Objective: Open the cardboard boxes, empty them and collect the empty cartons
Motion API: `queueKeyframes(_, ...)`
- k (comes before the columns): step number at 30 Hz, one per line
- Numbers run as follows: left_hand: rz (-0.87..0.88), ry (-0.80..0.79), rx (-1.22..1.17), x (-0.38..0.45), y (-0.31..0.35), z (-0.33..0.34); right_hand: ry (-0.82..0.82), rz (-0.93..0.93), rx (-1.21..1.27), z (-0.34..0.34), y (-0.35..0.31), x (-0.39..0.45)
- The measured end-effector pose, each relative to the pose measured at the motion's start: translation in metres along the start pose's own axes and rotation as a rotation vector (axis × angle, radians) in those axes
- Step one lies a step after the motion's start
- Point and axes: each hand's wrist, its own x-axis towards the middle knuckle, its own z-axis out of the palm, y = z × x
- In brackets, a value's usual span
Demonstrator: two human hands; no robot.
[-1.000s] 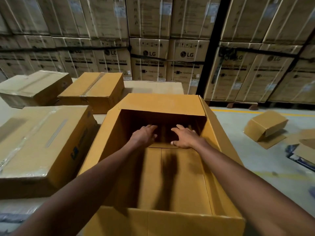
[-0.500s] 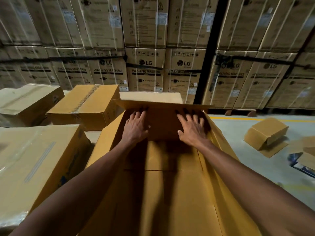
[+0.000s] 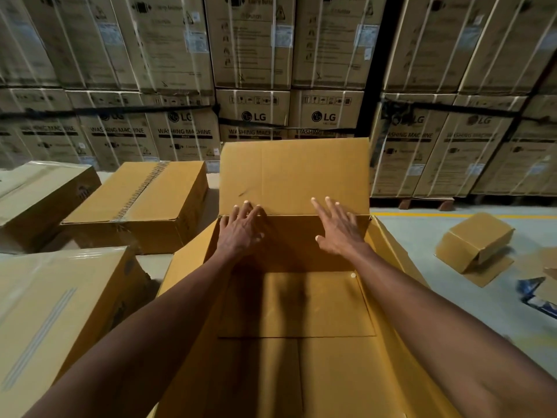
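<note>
Warehouse floor (image 3: pixel 422 236), open carton (image 3: pixel 297 303), hands flat on its far flap (image 3: pixel 294 173)

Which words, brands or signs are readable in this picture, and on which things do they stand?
"LG": on the stacked cartons at the back wall.
"WASHING MACHINE": below the logo on the same cartons, clearest at.
Handling pictograms: a row above the logo; no words readable.
White labels and small print on the upper cartons: too blurred to read.
Open box at the hands: no text.

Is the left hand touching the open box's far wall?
Touching. The head view shows the left hand lying flat on the far wall of the open box, fingers reaching its fold line.
</note>
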Motion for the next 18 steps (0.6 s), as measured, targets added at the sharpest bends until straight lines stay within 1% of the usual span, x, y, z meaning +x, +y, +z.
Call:
queueKeyframes(5,0.007,-0.021,-0.036,0.016,-0.009,0.013,-0.057,0.015,-0.014,0.016,0.005,0.008)
queueKeyframes(8,-0.046,-0.044,-0.048,0.022,-0.004,0.016,-0.03,0.015,-0.012,0.015,0.004,0.013)
queueKeyframes(13,-0.067,-0.055,-0.042,0.025,0.0,0.02,-0.025,0.046,-0.037,0.015,-0.001,0.015)
queueKeyframes(15,-0.066,-0.066,-0.04,0.024,0.0,0.016,-0.06,0.058,-0.04,0.011,-0.002,0.014)
queueKeyframes(18,-0.074,-0.058,-0.056,0.017,0.001,0.01,-0.111,0.084,0.033,0.004,-0.005,0.009)
